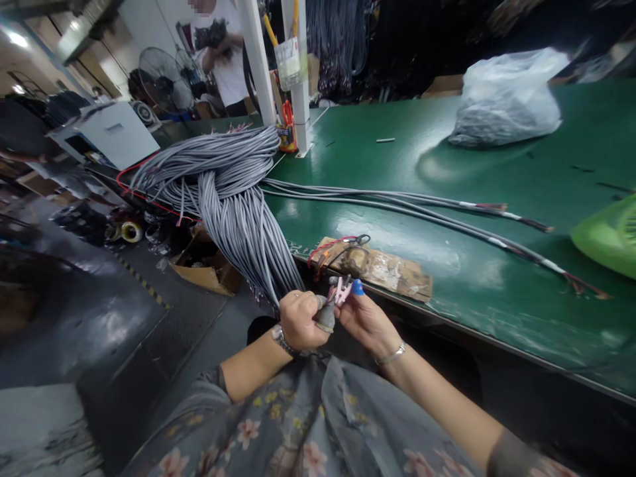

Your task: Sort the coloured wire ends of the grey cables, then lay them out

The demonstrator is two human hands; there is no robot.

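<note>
Cable end (325, 318) sits over the lap, just off the near edge of the surface (397, 159), clamped in the left hand (298, 321) with fingers wrapped round the grey jacket. Right hand (366, 321) is pinched shut on a small pink tool (342, 290) at the tip, with a blue cot (357, 287) on one finger. Tip detail is too small to read. My read: one cable is light and limp with a smooth, slightly slippery jacket, so grip close behind the tip or it flops. It runs up toward the grey bundle (233, 199) draped over the edge; that lot looks heavy and will drag. Cardboard pad (387, 270) lies just beyond, loose cables (422, 205) further out, bag (507, 99) and green fan (613, 235) well apart.
</note>
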